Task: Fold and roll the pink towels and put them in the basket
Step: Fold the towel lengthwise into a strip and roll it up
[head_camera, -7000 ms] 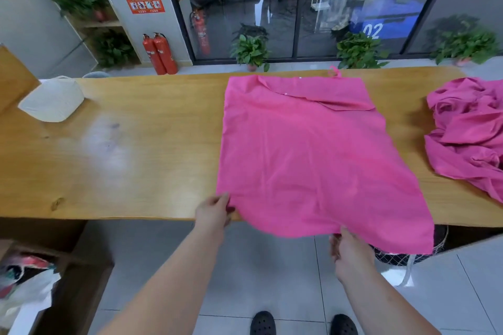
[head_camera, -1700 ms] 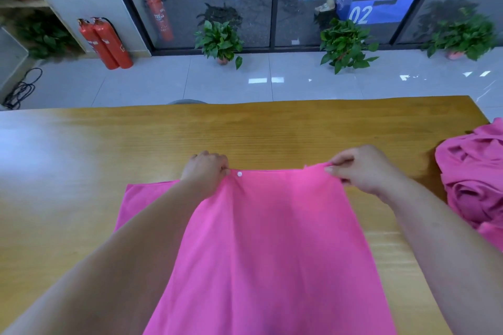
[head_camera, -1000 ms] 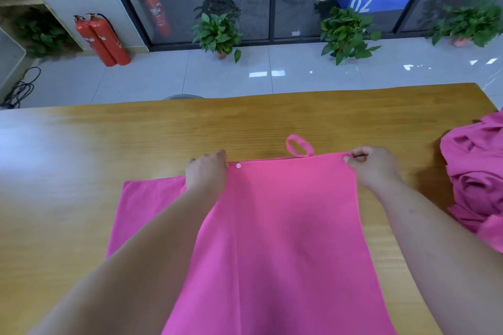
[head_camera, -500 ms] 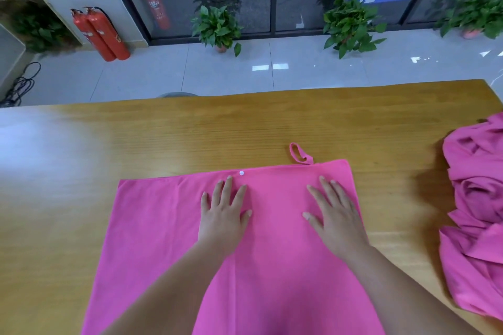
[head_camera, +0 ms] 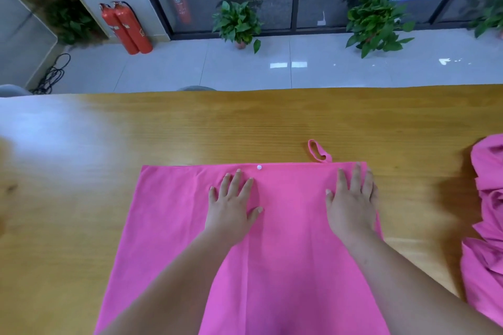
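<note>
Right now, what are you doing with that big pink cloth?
A person is folding a pink towel on a wooden table. The left hand and the right hand both lie flat on it with straight fingers, pressing it smooth near its far edge. A small loop sticks out from that edge. A crumpled heap of pink towels lies at the right. No basket is in view.
</note>
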`<state>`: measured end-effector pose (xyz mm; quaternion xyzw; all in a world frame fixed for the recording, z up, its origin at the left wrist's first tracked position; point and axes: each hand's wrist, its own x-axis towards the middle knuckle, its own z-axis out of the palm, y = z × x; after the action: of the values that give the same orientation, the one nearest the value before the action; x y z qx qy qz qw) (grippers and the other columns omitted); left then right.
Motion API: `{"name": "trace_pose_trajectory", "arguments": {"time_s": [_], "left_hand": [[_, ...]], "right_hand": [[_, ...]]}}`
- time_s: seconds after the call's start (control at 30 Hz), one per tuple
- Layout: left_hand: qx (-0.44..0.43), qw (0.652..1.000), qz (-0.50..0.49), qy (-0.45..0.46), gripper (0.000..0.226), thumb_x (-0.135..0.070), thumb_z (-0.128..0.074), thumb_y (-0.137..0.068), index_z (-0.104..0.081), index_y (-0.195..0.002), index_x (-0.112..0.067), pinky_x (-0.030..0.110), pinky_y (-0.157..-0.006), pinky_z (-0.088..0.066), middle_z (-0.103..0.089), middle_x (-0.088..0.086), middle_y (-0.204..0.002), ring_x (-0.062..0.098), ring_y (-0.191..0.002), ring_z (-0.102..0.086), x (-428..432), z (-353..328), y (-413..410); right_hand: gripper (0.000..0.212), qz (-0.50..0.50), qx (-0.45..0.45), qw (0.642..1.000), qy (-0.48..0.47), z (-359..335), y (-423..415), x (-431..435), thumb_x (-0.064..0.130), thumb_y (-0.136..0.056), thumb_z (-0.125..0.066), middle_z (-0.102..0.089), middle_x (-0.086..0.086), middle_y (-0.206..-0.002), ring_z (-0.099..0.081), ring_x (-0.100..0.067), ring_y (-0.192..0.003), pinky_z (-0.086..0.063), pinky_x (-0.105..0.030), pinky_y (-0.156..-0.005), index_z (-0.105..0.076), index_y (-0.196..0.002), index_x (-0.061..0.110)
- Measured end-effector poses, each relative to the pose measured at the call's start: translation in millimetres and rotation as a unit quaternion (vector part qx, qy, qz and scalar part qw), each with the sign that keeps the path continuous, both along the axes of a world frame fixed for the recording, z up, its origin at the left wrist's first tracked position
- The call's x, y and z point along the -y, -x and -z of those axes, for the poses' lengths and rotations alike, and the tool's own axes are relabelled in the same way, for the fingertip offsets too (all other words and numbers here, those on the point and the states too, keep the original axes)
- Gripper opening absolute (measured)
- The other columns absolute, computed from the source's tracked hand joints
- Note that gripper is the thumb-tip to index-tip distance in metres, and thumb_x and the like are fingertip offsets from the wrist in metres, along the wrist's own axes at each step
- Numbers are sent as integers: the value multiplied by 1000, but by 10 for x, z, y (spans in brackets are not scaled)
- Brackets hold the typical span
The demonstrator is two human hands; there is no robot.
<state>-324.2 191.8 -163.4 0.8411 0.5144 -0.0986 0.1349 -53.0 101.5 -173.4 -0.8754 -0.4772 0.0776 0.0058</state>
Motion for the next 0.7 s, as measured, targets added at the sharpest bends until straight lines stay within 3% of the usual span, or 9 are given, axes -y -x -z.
{"name": "trace_pose_trajectory", "arguments": {"time_s": [0.27, 0.5, 0.7], "left_hand": [[14, 1000, -13, 9, 75, -63, -41, -102, -11, -165, -33, 63, -126, -14, 6, 3, -175, 31, -161, 5, -35, -59, 520], [-30, 993, -111, 16, 69, -62, -36, -104, -14, -165, -37, 62, -125, -17, -1, 0, -175, 30, -161, 1, -530, -59, 1579], [-19, 997, -69, -9, 63, -37, -46, -106, -23, -163, -25, 48, -124, -25, -16, -3, -173, 29, -158, -12, -1079, -170, 2172]], "right_hand": [[72, -240, -87, 965, 58, -190, 1314, -427, 53, -106, -40, 9, -3, -175, 6, -29, -161, -11, -51, -130, -17, -167, 20], [80, -197, -74, 969, 132, -223, 1694, -686, 57, -106, -36, 14, 0, -174, 4, -34, -160, -15, -57, -127, -4, -167, 17], [78, -182, -36, 973, 136, -237, 1818, -732, 53, -105, -36, 8, 2, -175, 0, -32, -160, -21, -57, -125, -5, -167, 18]]}}
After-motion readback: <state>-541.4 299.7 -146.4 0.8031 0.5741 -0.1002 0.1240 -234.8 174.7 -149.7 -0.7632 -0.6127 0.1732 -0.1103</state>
